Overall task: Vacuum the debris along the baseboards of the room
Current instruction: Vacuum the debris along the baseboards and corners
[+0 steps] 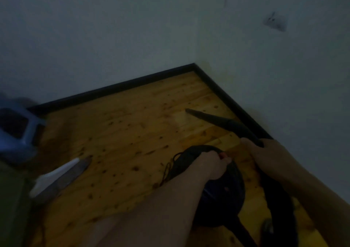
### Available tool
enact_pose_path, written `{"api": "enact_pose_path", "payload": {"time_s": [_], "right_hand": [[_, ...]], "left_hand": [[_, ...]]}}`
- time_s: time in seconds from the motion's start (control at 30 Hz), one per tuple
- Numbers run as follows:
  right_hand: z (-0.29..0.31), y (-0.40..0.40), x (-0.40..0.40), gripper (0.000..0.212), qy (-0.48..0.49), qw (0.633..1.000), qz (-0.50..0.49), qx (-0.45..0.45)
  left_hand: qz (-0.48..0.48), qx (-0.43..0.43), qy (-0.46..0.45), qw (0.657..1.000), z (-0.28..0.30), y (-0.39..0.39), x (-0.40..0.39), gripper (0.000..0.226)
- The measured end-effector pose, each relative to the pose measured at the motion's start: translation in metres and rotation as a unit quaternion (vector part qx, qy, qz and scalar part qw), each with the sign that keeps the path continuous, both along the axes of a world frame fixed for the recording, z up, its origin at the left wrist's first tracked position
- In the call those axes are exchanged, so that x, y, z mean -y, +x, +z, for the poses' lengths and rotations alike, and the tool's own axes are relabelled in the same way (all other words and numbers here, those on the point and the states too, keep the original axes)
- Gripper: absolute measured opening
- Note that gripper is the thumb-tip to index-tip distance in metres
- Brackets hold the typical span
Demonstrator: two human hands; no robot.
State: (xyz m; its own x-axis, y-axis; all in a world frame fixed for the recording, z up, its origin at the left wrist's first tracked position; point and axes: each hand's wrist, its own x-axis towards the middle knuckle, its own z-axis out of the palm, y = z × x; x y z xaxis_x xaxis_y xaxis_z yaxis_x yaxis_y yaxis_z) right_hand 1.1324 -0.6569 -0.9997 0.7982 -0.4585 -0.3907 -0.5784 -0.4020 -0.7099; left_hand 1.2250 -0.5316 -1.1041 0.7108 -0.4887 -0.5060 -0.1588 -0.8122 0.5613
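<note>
Two bare hands work a dark canister vacuum in the dim corner of a room. The right hand point(265, 152) is curled around the rear of the black crevice nozzle point(217, 119), holding it low over the wooden floor point(123, 133). The left hand point(210, 165) grips the top of the round vacuum body point(223, 190), fingers wrapped over what appears to be its handle (the light is too poor to be sure).

From the right hand the nozzle's long axis runs forward and to the left, its narrow tip pointing out over the boards and away from the black baseboard point(227, 97). That baseboard passes just beside the right hand, on its outer side, and runs ahead to the corner, where it meets a second stretch along the far wall. The right hand is plainly the nearer of the two to the baseboard, so bringing the tip onto the floor edge looks like a matter of swinging it rightward. No debris can be made out in the gloom.

Left of the baseboard corner, well apart, sit a blue plastic object point(17, 129) and a pale flat piece point(58, 174). A wall socket point(275, 22) shows high on the right-hand wall.
</note>
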Motion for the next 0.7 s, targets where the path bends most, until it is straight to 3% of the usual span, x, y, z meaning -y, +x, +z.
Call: {"api": "enact_pose_path", "payload": {"time_s": [0.2, 0.43, 0.7], "right_hand": [[-0.004, -0.008, -0.021, 0.052, 0.018, 0.999, 0.027, -0.002], [-0.005, -0.035, -0.039, 0.051, 0.03, 0.999, 0.026, 0.011], [-0.016, -0.087, -0.062, 0.05, 0.035, 0.999, 0.029, 0.019]], "left_hand": [[0.045, 0.004, -0.031, 0.998, 0.004, -0.019, -0.02, 0.046], [-0.053, -0.015, 0.02, 0.998, 0.012, -0.045, -0.037, 0.057], [-0.032, -0.004, 0.001, 0.999, 0.011, -0.093, -0.059, 0.06]]}}
